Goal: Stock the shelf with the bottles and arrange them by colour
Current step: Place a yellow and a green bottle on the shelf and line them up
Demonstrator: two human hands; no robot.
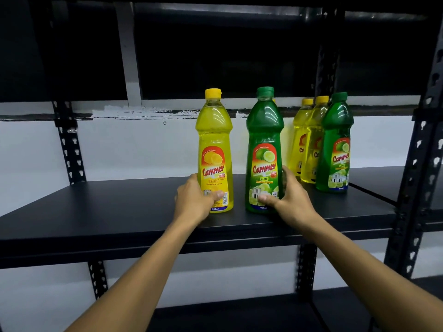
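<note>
A yellow lemon bottle (215,149) stands upright near the front of the black shelf (119,207). My left hand (195,200) grips its lower part, thumb across the label. Right beside it a green lime bottle (263,149) stands upright, and my right hand (291,200) grips its base from the right. Further back on the right stand two yellow bottles (302,135) (316,140) and another green bottle (335,144), close together.
Black perforated uprights (69,144) (412,164) frame the shelf. A white wall lies behind. A lower shelf (239,315) runs under my arms, and a darker shelf level spans above. An adjoining shelf board (374,178) sits at the right.
</note>
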